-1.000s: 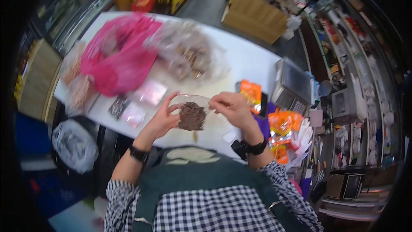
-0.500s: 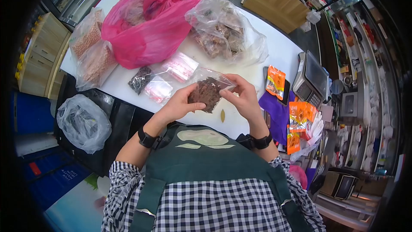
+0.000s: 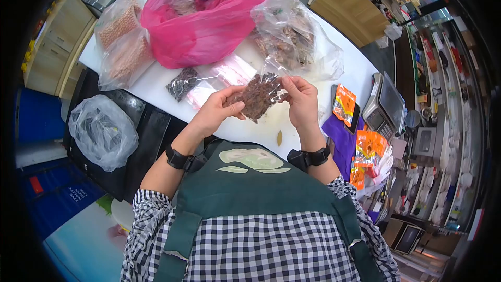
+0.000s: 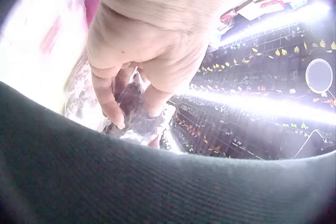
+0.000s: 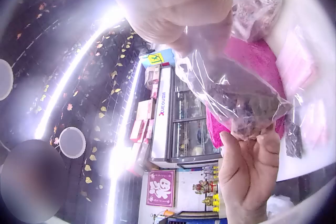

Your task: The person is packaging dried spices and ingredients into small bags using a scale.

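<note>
A small clear bag of dark brown dried pieces (image 3: 257,97) is held up over the table between both hands. The left hand (image 3: 215,110) grips its lower left side, thumb in front; in the left wrist view the left hand (image 4: 147,40) has fingers and thumb curled round the bag. The right hand (image 3: 301,100) pinches the bag's right edge between thumb and fingers. In the right wrist view, the clear plastic (image 5: 220,85) stretches from the right hand (image 5: 178,8) to the left hand (image 5: 249,174), which holds the filled end.
On the white table (image 3: 266,131) are a pink bag (image 3: 201,26), a clear bag of dried goods (image 3: 295,42), bags of beige pellets (image 3: 122,57), flat plastic bags (image 3: 232,70), a small dark packet (image 3: 182,83), a leaf (image 3: 279,138), orange packets (image 3: 344,104) and a scale (image 3: 383,107).
The head view has shifted and sharpened. The bag, earlier held open-looking and low, is now tilted up, with the right hand raised at its right edge and the left still gripping its left side.
</note>
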A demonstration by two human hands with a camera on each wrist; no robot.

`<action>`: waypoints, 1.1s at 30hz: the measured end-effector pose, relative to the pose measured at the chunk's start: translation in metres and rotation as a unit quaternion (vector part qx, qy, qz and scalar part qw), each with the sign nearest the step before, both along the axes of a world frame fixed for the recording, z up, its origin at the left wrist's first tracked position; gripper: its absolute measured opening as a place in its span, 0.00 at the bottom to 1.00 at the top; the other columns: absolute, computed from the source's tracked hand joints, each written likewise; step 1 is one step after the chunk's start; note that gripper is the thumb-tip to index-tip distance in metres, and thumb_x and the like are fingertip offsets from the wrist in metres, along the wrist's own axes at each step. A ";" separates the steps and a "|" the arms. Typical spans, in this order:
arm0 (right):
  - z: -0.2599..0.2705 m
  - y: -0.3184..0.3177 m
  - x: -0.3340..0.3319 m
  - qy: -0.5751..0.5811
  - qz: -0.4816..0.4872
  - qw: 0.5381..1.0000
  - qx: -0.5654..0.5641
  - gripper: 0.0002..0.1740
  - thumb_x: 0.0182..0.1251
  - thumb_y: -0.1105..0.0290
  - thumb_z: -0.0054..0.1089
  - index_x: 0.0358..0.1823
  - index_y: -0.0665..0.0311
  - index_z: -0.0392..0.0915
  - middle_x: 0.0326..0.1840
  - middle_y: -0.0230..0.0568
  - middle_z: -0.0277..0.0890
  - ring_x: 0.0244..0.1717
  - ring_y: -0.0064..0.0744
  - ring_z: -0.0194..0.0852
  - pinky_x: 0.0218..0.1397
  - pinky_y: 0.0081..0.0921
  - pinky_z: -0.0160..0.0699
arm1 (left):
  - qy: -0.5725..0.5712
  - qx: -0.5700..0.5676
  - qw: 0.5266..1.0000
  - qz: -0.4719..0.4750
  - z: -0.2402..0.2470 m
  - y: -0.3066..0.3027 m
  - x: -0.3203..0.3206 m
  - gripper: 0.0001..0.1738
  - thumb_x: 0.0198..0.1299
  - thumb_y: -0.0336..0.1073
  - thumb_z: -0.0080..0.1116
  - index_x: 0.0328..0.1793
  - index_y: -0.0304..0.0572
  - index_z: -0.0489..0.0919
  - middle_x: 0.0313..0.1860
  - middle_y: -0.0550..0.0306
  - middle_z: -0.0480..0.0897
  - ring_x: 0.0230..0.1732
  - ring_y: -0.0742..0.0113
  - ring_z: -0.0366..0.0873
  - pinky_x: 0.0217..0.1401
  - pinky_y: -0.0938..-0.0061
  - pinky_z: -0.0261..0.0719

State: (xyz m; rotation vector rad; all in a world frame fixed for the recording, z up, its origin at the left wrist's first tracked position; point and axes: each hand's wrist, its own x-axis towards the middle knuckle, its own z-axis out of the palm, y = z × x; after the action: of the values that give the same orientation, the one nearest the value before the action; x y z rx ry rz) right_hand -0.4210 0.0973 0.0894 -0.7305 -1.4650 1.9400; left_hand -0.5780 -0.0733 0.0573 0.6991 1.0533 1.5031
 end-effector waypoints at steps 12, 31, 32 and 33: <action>-0.073 0.055 -0.049 -0.034 -0.157 0.979 0.124 0.10 0.69 0.68 0.63 0.37 0.70 0.82 0.32 0.32 0.81 0.30 0.16 0.75 0.29 0.19 0.81 | 0.016 -0.119 0.983 0.140 -0.035 -0.054 -0.028 0.22 0.67 0.32 0.56 0.66 0.33 0.72 0.54 0.51 0.82 0.54 0.66 0.79 0.51 0.75 0.77; -0.115 0.133 -0.088 -0.348 -0.118 0.811 0.455 0.16 0.65 0.66 0.64 0.49 0.69 0.82 0.35 0.42 0.85 0.34 0.24 0.83 0.30 0.24 0.82 | 0.009 -0.162 0.954 0.251 -0.059 -0.084 -0.049 0.20 0.66 0.31 0.58 0.64 0.36 0.74 0.51 0.57 0.83 0.50 0.72 0.80 0.48 0.80 0.76; -0.100 0.131 -0.086 -0.341 -0.115 0.814 0.457 0.16 0.65 0.66 0.64 0.49 0.69 0.82 0.35 0.42 0.85 0.34 0.24 0.83 0.30 0.24 0.82 | 0.055 -0.181 0.948 0.258 -0.053 -0.080 -0.054 0.20 0.63 0.31 0.61 0.61 0.37 0.76 0.50 0.57 0.83 0.49 0.69 0.81 0.47 0.79 0.76; -0.079 0.127 -0.084 -0.376 -0.034 0.835 0.400 0.16 0.63 0.66 0.65 0.48 0.68 0.82 0.34 0.43 0.85 0.31 0.30 0.84 0.34 0.28 0.81 | 0.059 -0.180 0.946 0.263 -0.046 -0.077 -0.062 0.20 0.63 0.31 0.61 0.61 0.37 0.76 0.50 0.57 0.83 0.49 0.69 0.81 0.47 0.79 0.76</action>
State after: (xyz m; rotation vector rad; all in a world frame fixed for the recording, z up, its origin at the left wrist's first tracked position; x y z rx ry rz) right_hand -0.5054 0.2242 0.0100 -1.1441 -2.4193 0.7807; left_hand -0.6405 -0.1501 0.0117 0.2546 1.6479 1.6579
